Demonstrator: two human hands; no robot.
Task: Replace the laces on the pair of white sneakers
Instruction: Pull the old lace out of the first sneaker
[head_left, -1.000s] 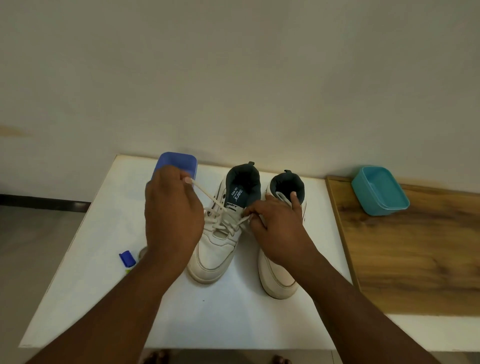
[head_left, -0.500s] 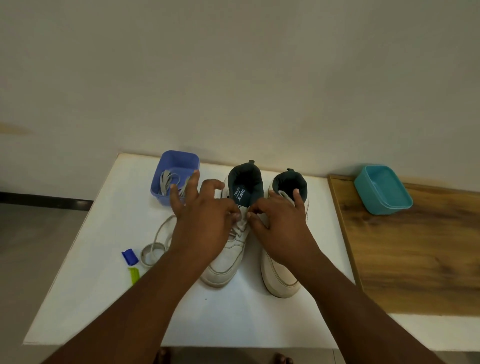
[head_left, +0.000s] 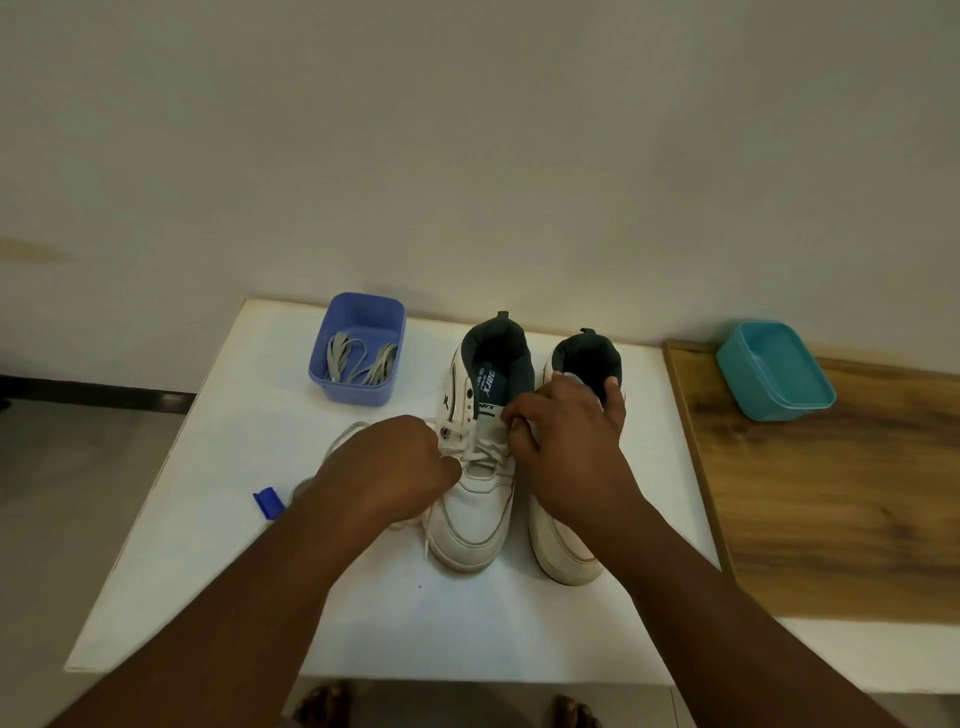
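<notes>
While both forearms reach in from the bottom edge, the left hand (head_left: 392, 462) sits curled at the near left side of the left sneaker (head_left: 475, 467), its fingers tucked under so that only the back of the hand and knuckles show; it appears to pinch the white lace (head_left: 457, 434) where it crosses the eyelets, though the fingertips themselves are hidden. That lace loops out behind the hand onto the white table (head_left: 218, 545), and a short end pokes out beside the sneaker's toe. The right hand (head_left: 566, 447) lies across the gap between the two shoes, fingers bent against the left sneaker's tongue and upper lace rows, and whether it pinches the lace or only presses there cannot be told. It covers most of the middle of the right sneaker (head_left: 566, 540), so only the dark collar and the toe show, and its lacing is out of sight. Both sneakers stand side by side, toes toward the person. Behind them to the left, a blue tub (head_left: 358, 353) holds a bundle of grey laces (head_left: 358, 358). A small blue piece (head_left: 269, 501) lies half hidden by the left forearm, with something round and grey behind it too covered to identify. A teal tub (head_left: 774, 369) rests on the wooden board (head_left: 831, 509) to the right.
</notes>
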